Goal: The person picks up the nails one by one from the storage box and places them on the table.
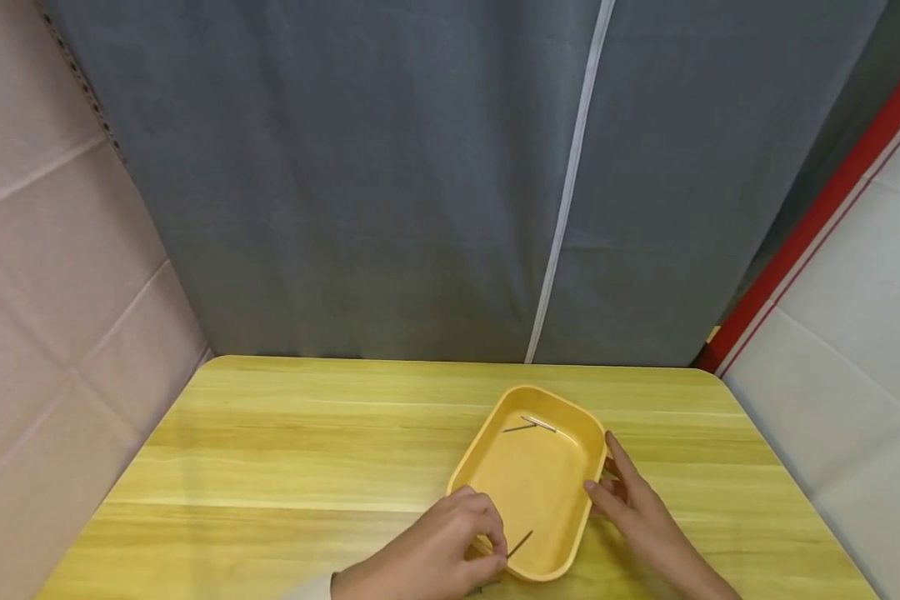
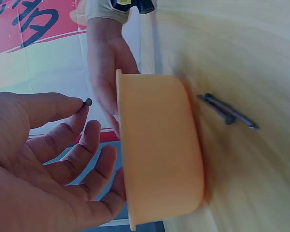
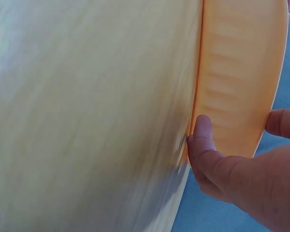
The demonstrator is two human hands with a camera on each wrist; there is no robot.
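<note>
Yellow tray [image 1: 487, 454] on wooden table [image 1: 285, 450], right hand [image 1: 633, 500] steadying its side, left hand [image 1: 442, 558] apparently pinching a nail [image 1: 519, 544]

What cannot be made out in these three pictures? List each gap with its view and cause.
- Head view: the nail's head is hidden by the left hand.
- Right wrist view: the tray's inside faces away; right hand is cut off by the edge.
- Left wrist view: table nails blurred.

I see a plain yellow-orange tray [image 1: 495, 446] on a pale yellow table [image 1: 285, 450] with light wood-grain streaks. The nails [image 1: 528, 426] look dark grey. Behind hangs a grey curtain [image 1: 360, 183] with a white zip line.
</note>
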